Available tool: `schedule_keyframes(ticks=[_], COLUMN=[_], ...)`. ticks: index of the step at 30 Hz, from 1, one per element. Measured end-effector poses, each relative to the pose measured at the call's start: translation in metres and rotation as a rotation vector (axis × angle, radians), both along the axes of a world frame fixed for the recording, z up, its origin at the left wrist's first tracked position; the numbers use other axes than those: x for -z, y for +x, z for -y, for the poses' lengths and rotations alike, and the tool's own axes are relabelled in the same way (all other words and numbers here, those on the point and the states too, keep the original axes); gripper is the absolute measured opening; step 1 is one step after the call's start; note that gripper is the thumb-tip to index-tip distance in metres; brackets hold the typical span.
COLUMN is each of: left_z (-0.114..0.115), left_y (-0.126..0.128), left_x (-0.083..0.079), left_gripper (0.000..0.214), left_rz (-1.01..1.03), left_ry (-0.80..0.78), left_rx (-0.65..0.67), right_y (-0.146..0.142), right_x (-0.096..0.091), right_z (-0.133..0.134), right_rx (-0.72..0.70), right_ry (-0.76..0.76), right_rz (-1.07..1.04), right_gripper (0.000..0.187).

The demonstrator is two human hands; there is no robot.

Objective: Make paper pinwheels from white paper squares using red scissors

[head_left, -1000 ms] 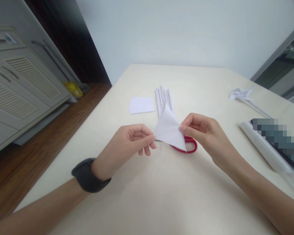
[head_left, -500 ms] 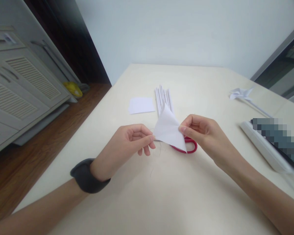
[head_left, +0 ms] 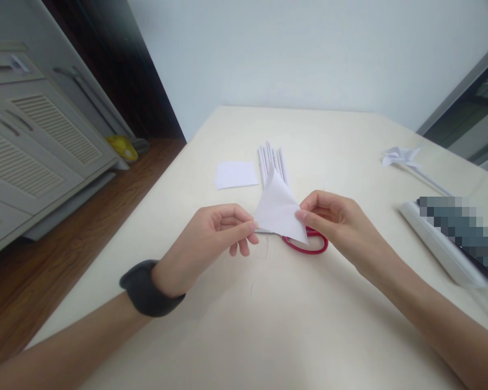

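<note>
A white sheet of paper, creased and roughly triangular from here, is held up between my hands. My left hand pinches its left corner between thumb and index finger, the other fingers loosely curled. On the right edge, my right hand grips the paper with thumb and fingertips. Red-handled scissors lie on the table beneath, their blades partly covered by the paper. Just behind it rests a bundle of rolled white paper sticks, the near ends hidden.
Left of the sticks lies a small stack of white paper. A paper pinwheel on a stick is at the far right, near a white-edged device with a blurred-out top. Thin threads or hairs lie on the pale table.
The paper's lower right corner has lifted slightly, showing more of the scissors' handle. Both hands keep their hold and have barely moved.
</note>
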State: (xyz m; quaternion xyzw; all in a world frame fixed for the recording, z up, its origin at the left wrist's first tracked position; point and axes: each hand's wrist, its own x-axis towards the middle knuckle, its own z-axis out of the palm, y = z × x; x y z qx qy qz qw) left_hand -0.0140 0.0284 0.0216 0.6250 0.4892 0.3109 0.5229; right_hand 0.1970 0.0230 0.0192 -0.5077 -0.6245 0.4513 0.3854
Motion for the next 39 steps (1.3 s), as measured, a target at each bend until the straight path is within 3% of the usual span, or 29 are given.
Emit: schedule_keyframes(ticks=[10,17,35,39], left_z=[-0.0004,-0.0024,-0.0024,-0.0021], left_y=[-0.002,-0.0047,-0.0045,-0.0043], left_x=[0.0015,-0.0023,-0.0029,-0.0041], left_gripper=[0.016,0.016,0.016,0.015], left_rz=[-0.004,-0.003,0.018,0.037], left_ry=[0.016,0.027,0.014,0.024], left_rx=[0.002,-0.011,-0.005,-0.021], right_y=[-0.0002,-0.0002,-0.0001,0.0005], right_x=[-0.003,-0.0039,-0.003,-0.0055], right_z=[0.0007,-0.0029,-0.0017,-0.0011], right_rx=[0.003,-0.056,-0.042,-0.06], right_ry=[0.009,-0.065,0.008,-0.044], right_rz=[-0.012,0.003,-0.068,-0.048], right_gripper=[0.018,0.018,0.021,0.02])
